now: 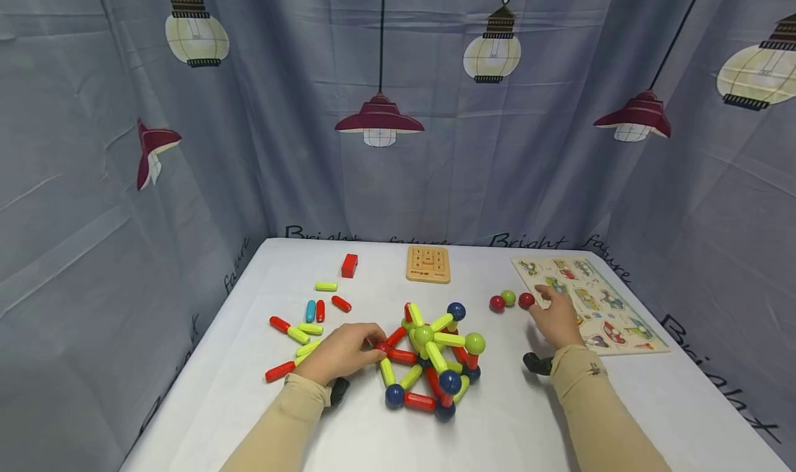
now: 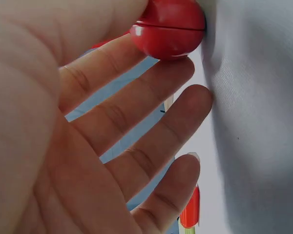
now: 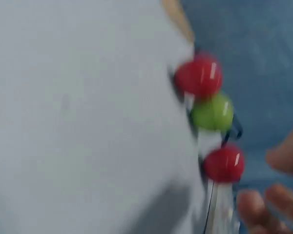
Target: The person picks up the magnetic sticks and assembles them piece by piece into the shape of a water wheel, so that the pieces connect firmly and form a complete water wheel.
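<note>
My left hand point(image 1: 345, 351) pinches a red ball point(image 2: 171, 29) between thumb and fingertips in the left wrist view, its other fingers spread. That ball sits at the left corner of a ball-and-rod structure of red and yellow-green rods point(image 1: 403, 356), blue balls point(image 1: 394, 396) and green balls point(image 1: 423, 335). On the right, my right hand point(image 1: 555, 320) hovers with thumb and fingers apart, holding nothing. Just beyond its fingertips lies a red ball point(image 3: 224, 163). A green ball point(image 3: 212, 112) and another red ball point(image 3: 199, 76) stand in a row with it.
Loose red rods point(image 1: 280, 371), yellow-green rods point(image 1: 310, 329) and a blue rod point(image 1: 310, 311) lie left of the structure. A red block point(image 1: 349, 265) and a wooden number board point(image 1: 428, 280) are at the back. A picture puzzle board point(image 1: 622, 347) lies under and beyond the right hand.
</note>
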`<state>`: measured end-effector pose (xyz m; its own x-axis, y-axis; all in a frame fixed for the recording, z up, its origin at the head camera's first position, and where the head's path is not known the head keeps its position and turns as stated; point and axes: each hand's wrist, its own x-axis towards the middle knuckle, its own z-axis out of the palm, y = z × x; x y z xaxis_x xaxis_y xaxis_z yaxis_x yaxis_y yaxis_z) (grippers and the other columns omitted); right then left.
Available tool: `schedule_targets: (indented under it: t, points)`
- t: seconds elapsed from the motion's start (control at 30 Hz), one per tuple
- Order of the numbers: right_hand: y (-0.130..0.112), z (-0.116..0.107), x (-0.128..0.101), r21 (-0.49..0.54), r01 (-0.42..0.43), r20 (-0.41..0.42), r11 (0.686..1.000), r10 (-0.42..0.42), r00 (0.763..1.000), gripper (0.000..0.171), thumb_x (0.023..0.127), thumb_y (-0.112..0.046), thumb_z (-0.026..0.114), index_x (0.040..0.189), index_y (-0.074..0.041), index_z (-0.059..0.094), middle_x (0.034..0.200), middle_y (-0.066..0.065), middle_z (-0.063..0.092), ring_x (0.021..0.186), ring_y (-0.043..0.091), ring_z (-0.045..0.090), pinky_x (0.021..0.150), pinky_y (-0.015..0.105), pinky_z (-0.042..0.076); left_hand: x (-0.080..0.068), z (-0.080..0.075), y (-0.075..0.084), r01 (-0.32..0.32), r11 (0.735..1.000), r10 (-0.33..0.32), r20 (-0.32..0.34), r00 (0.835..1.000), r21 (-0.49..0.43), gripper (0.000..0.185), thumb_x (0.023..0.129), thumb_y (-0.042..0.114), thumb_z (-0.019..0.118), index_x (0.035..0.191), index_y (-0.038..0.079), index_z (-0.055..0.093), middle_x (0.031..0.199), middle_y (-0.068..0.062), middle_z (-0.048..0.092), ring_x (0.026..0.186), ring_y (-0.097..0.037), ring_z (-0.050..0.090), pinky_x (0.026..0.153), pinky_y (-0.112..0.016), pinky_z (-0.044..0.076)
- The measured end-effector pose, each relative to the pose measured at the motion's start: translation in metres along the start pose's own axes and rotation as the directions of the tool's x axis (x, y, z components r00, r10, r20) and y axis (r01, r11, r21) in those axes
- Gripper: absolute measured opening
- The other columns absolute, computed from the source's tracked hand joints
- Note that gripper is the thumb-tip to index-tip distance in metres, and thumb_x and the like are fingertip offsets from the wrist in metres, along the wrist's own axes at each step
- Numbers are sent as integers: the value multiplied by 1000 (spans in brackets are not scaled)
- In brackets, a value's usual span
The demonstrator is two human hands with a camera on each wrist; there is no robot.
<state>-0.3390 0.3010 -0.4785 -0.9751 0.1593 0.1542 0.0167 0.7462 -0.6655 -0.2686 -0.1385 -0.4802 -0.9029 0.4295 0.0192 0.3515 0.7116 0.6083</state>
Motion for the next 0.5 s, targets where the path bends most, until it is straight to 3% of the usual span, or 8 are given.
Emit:
schedule_targets:
  t: [0.1,0.2,0.3,0.4,0.5]
  points:
    - [12,-8,14,-73,24,122,997,-15,992,57,100,-13,57,153,0,43,151,37,39,130,54,47,104,67,41,-1,2,-1,-2,1000,2,3,1000,-5,23,94,32,77,115,24,72,96,13,68,85,-9,59,79,-31,52]
    - [17,-8,18,-83,50,216,995,-31,976,54,101,-15,60,151,-1,47,153,34,41,138,55,41,110,68,36,-1,3,-2,-4,1000,4,7,1000,-12,22,94,31,77,115,24,71,96,13,68,85,-9,60,79,-30,53]
    - [19,-5,19,-98,79,236,992,-54,970,46,100,-18,65,143,-2,56,142,29,55,132,50,50,103,63,44,0,3,-2,1,1000,0,9,1000,-21,23,94,31,77,115,25,71,96,13,68,85,-9,60,79,-30,53]
    - [19,-5,20,-87,56,263,995,-31,964,39,96,-22,73,129,-4,63,122,24,65,106,40,63,84,48,53,1,2,-2,-4,1000,4,6,1000,-28,23,94,29,77,116,24,71,97,13,69,86,-9,60,81,-31,54]
    - [17,-7,20,-62,40,354,997,-16,935,34,92,-26,78,118,-8,66,108,16,67,90,28,63,73,37,50,2,2,-1,-8,999,8,3,1000,-33,24,94,28,77,116,22,71,98,11,69,87,-10,61,82,-33,54]
